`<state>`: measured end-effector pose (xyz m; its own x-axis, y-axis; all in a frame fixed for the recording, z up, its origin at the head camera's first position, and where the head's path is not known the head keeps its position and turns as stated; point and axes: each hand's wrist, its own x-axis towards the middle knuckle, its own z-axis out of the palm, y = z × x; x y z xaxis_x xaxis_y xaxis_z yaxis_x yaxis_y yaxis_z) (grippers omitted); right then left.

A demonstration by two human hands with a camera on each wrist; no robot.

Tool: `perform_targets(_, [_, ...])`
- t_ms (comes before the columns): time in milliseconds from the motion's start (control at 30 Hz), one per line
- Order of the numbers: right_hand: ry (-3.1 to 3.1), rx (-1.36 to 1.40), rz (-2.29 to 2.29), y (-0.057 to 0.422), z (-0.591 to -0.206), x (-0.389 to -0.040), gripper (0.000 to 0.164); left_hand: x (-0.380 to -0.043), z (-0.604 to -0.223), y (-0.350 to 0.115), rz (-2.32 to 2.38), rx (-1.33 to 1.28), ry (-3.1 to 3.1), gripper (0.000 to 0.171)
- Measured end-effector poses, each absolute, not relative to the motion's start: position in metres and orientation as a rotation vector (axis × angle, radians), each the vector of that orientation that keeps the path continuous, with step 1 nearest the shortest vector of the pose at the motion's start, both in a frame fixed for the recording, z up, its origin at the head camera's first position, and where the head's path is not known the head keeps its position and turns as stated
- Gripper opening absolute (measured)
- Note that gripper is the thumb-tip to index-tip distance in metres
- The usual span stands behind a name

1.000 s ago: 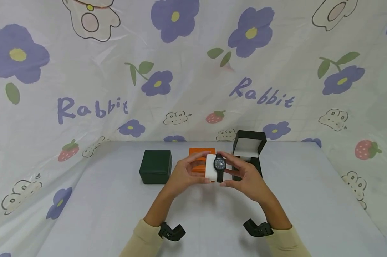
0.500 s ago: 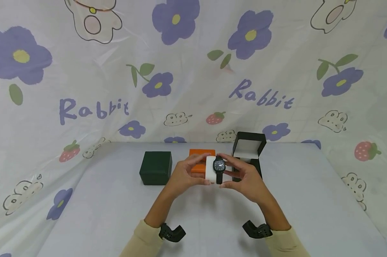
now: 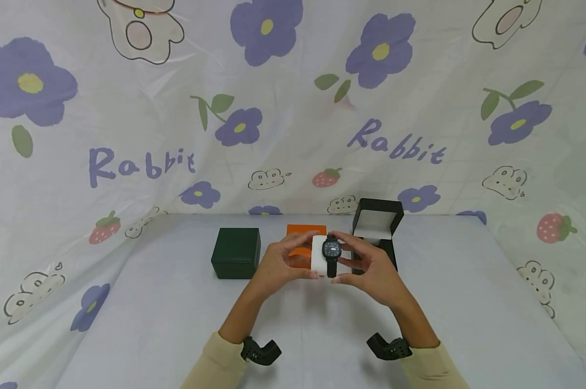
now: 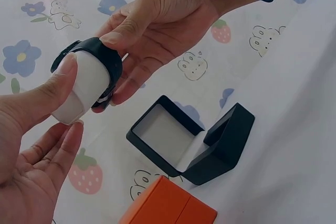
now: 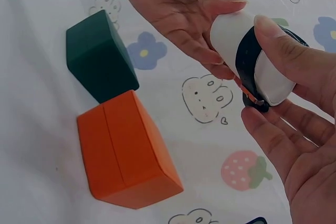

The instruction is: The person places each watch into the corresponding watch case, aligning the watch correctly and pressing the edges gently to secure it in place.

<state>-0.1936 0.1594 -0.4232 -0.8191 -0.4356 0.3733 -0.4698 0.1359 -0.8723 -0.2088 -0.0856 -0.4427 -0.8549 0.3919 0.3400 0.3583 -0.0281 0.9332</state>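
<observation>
Both hands hold a wristwatch (image 3: 331, 249) wrapped round a white cushion (image 3: 318, 256), raised above the table in the middle of the head view. The watch has a dark, squarish dial and a black strap. My left hand (image 3: 279, 265) grips the cushion's left end between thumb and fingers. From the other side my right hand (image 3: 379, 273) pinches the strap, its thumb (image 5: 286, 38) on the band and its fingers below, near the buckle (image 5: 253, 97). The dial faces away in both wrist views.
An opened black watch box (image 3: 381, 204) with a pale lining stands behind my right hand. An orange box (image 3: 306, 229) sits behind the watch, partly hidden. To its left is a closed dark green box (image 3: 236, 251). A white patterned cloth (image 3: 293, 108) hangs behind the table.
The watch has shifted very slightly to the left on the cushion. Both hands keep their hold and nearly the same place; the boxes stay put.
</observation>
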Motion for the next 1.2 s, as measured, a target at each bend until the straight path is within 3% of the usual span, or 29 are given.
perform_targets(567, [-2.469, 0.885, 1.684, 0.157, -0.427, -0.194, 0.075, -0.207, -0.448, -0.082, 2.038, 0.908, 2.172, 0.078])
perform_targets(1200, [-2.302, 0.831, 1.891, 0.149, -0.429, -0.193, 0.065, -0.211, -0.450, -0.082, 2.042, 0.902, 2.157, 0.079])
